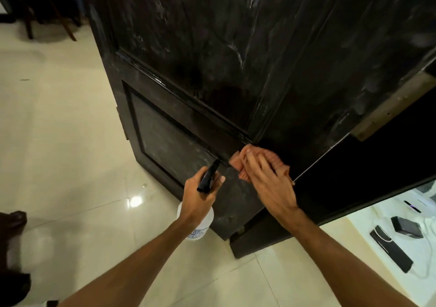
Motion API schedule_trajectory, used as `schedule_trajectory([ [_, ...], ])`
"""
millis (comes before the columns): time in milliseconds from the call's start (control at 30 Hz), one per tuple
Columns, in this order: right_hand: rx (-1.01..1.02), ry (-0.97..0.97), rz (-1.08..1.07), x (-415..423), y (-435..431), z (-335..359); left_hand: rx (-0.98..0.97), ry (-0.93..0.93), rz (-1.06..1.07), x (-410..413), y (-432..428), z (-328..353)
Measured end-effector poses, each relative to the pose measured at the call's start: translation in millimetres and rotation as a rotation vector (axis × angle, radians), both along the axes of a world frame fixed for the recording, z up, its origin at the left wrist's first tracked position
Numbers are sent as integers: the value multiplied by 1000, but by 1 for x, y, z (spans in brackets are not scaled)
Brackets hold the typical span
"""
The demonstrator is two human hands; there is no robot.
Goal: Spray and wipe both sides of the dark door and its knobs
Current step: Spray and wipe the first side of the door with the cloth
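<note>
Door (200, 47): dark, glossy, panelled, streaked with pale smears and a wet patch above its raised moulding. It stands open over the cream tiled floor (59, 141). The left hand (198, 196) is curled round the black head of a translucent bottle (205, 221). The right hand (269, 184), fingers straight, presses a pink cloth (278, 163) against the door beside the moulding's end.

Label on spray bottle (204, 221) — blue print, partly hidden, too blurred to read — no other text.
</note>
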State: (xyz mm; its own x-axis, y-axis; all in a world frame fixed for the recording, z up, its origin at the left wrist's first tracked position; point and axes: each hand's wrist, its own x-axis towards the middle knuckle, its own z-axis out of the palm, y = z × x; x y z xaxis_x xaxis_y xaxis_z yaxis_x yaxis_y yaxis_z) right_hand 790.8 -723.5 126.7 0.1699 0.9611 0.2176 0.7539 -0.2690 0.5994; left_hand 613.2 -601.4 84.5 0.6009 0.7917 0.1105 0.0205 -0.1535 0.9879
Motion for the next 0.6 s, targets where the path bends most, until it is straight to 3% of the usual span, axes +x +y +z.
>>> schedule_trajectory([
  [67, 6, 92, 29, -1, -1, -5, -27, -9, 5, 2, 0, -6],
  [200, 332, -42, 13, 12, 15, -1, 15, -61, -13, 13, 17, -41],
  [367, 88, -137, 102, 10, 25, -64, 107, -156, -6, 25, 30, -98],
  [533, 469, -100, -25, 19, 36, -33, 186, -296, 25, 36, 52, -115],
  [600, 437, -171, -16, 15, 47, -55, 188, -333, 8, 36, 57, -117],
])
